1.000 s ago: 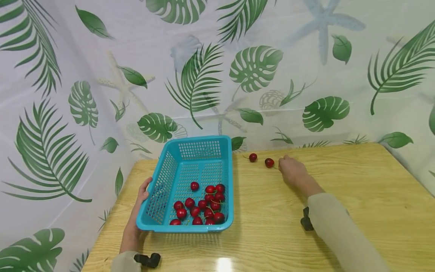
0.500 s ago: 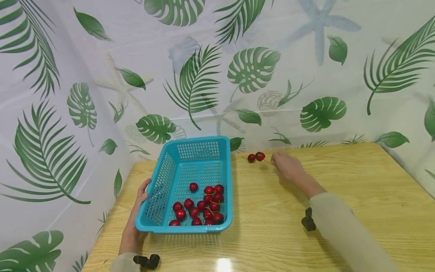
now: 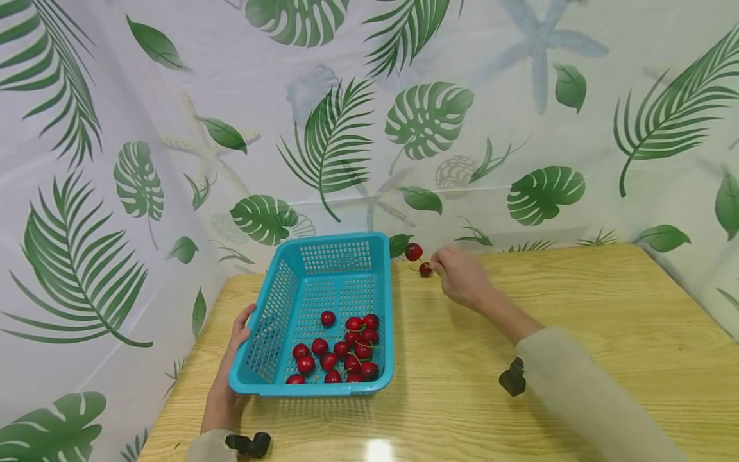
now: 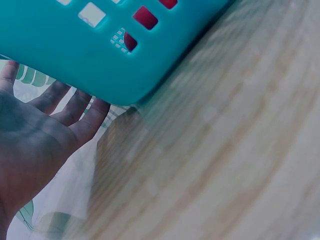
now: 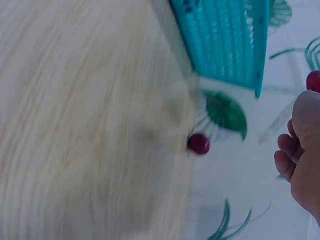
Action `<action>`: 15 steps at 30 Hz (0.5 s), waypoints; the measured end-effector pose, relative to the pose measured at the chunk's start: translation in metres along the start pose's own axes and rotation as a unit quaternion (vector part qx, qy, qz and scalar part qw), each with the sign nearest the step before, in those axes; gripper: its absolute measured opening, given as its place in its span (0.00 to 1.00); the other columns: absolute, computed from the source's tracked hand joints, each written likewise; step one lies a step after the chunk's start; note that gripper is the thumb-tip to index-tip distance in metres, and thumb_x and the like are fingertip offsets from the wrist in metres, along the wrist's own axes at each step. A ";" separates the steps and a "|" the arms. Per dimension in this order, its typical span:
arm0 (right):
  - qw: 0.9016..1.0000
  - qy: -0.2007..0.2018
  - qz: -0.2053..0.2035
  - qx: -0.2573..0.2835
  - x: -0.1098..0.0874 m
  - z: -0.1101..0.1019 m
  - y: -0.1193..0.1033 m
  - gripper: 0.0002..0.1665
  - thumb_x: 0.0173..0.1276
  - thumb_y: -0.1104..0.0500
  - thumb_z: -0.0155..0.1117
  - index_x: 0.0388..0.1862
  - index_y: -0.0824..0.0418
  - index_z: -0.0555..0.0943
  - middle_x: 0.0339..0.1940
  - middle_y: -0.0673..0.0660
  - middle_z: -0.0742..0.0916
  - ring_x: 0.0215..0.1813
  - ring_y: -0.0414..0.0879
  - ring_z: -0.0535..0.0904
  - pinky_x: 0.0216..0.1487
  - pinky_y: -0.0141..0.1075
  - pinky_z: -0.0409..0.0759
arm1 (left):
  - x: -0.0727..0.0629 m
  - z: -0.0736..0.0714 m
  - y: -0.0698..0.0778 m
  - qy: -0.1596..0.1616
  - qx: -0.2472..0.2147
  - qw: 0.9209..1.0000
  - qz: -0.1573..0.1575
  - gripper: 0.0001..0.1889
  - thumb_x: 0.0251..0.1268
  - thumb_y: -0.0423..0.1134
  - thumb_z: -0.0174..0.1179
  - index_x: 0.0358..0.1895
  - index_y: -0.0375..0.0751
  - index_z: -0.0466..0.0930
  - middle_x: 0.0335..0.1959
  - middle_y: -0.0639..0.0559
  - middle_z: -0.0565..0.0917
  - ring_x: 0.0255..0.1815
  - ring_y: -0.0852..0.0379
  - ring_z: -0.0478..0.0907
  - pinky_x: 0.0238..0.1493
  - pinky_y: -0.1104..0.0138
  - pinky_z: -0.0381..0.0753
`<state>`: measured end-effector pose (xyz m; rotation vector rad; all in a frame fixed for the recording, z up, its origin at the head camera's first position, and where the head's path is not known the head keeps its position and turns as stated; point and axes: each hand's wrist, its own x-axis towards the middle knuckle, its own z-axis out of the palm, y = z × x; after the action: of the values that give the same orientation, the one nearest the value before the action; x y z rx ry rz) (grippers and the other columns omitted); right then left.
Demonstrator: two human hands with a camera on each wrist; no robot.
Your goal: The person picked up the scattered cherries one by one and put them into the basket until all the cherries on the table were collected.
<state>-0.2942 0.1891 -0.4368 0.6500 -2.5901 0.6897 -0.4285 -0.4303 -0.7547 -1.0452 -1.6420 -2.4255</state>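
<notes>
My right hand [image 3: 462, 276] pinches a dark red cherry [image 3: 413, 251] by its stem, and the fruit hangs out to the left of the fingertips. Just under it a second cherry [image 3: 425, 269] lies near the table's back edge; the right wrist view shows this cherry [image 5: 199, 143] apart from the hand. A blue perforated plastic basket [image 3: 312, 389] stands on the left, several cherries [image 3: 328, 361] gathered toward its near right corner. Against its outer left side rests my left hand [image 3: 235, 340], fingers extended. In the left wrist view the basket [image 4: 90, 60] hides those fingertips.
The wooden table [image 3: 491, 398] reaches far to the right. Behind it hangs a white cloth [image 3: 346, 160] printed with green leaves, which also runs along the left side. Each wrist carries a small black camera mount [image 3: 512, 377].
The right hand has moved left toward the basket and lifted its cherry by the stem, past the other cherry. The left hand and basket have stayed in place.
</notes>
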 end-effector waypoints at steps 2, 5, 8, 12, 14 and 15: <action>0.999 0.018 -0.023 0.016 0.002 0.001 -0.014 0.05 0.74 0.64 0.56 0.36 0.63 0.77 0.34 0.57 0.80 0.34 0.49 0.74 0.35 0.41 0.75 | 0.005 0.027 0.019 -0.004 0.000 1.000 0.011 0.31 0.73 0.35 0.41 0.79 0.40 0.50 0.75 0.40 0.62 0.69 0.46 0.70 0.62 0.59 0.75; 0.997 0.040 -0.058 0.033 0.004 0.003 -0.035 0.05 0.74 0.65 0.57 0.35 0.63 0.76 0.31 0.56 0.79 0.34 0.48 0.72 0.36 0.41 0.75 | 0.016 0.103 0.076 -0.010 0.004 1.000 0.022 0.29 0.74 0.34 0.38 0.78 0.41 0.53 0.73 0.43 0.65 0.66 0.50 0.72 0.61 0.61 0.75; 0.995 0.038 -0.079 0.048 0.005 0.003 -0.057 0.04 0.74 0.65 0.57 0.36 0.63 0.74 0.29 0.54 0.77 0.32 0.47 0.70 0.35 0.39 0.74 | 0.016 0.120 0.087 -0.002 0.010 1.000 0.011 0.29 0.74 0.33 0.36 0.78 0.41 0.52 0.73 0.43 0.65 0.67 0.50 0.72 0.61 0.61 0.74; 0.993 0.019 -0.101 0.065 0.003 0.004 -0.086 0.04 0.74 0.65 0.56 0.36 0.62 0.74 0.29 0.52 0.76 0.33 0.45 0.70 0.34 0.36 0.74 | 0.003 0.056 0.040 0.015 0.022 1.000 -0.016 0.30 0.75 0.34 0.33 0.79 0.44 0.48 0.75 0.43 0.62 0.69 0.49 0.70 0.61 0.60 0.75; 0.991 0.014 -0.116 0.069 0.002 0.006 -0.099 0.05 0.73 0.67 0.56 0.35 0.62 0.74 0.30 0.52 0.78 0.34 0.45 0.71 0.36 0.35 0.75 | -0.002 0.015 0.011 0.008 0.019 1.000 -0.013 0.32 0.74 0.36 0.37 0.80 0.43 0.47 0.77 0.41 0.59 0.70 0.46 0.68 0.62 0.58 0.74; 0.990 0.009 -0.123 0.070 0.002 0.008 -0.105 0.05 0.73 0.67 0.56 0.35 0.61 0.75 0.31 0.52 0.79 0.35 0.45 0.72 0.37 0.35 0.76 | -0.003 0.004 0.003 0.010 0.015 1.000 -0.016 0.32 0.73 0.37 0.40 0.80 0.45 0.47 0.77 0.41 0.59 0.70 0.46 0.68 0.62 0.58 0.74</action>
<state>-0.2430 0.1035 -0.4045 0.9817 -2.4039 0.7954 -0.4228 -0.4291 -0.7529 -0.9954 -1.6971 -2.4151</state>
